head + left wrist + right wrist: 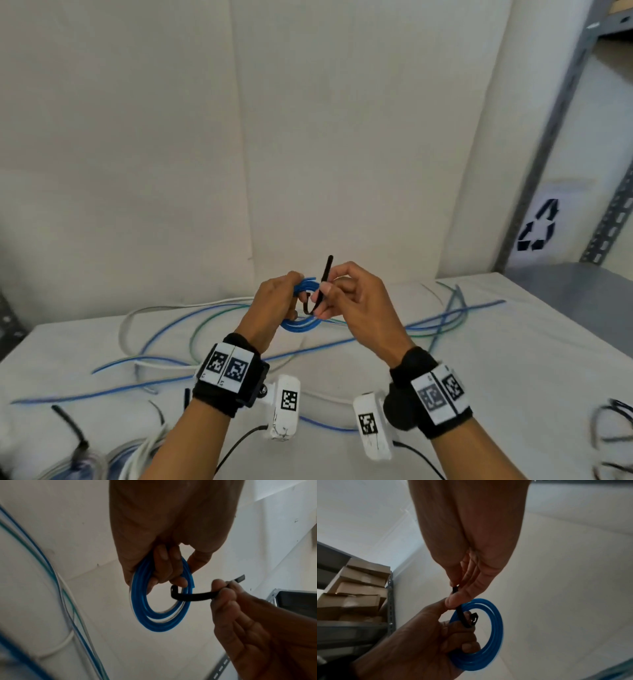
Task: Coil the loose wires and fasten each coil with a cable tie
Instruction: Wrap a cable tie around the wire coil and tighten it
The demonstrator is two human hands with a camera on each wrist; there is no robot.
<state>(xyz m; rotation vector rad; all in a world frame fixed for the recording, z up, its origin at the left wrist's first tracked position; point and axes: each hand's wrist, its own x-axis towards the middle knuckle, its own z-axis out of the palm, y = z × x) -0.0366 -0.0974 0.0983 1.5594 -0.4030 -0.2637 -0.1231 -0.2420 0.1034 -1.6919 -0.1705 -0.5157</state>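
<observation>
A small coil of blue wire (300, 325) (159, 622) (489, 649) is held above the table by my left hand (279, 301) (164, 566) (436, 639), whose fingers curl through and round its loops. A black cable tie (323, 284) (193, 596) (464, 616) passes through the coil, its head end hooked inside the ring. My right hand (346, 298) (228, 596) (462, 588) pinches the tie's strap between thumb and fingertips, just right of the coil; the tail sticks up past the fingers.
Loose blue, white and green wires (164, 342) sprawl over the white-covered table (513, 359). More wires and black ties (68, 425) lie at the near left, another bundle (613, 428) at the near right. A metal shelf rack (565, 137) stands at the right, cardboard boxes (356, 591) on shelving.
</observation>
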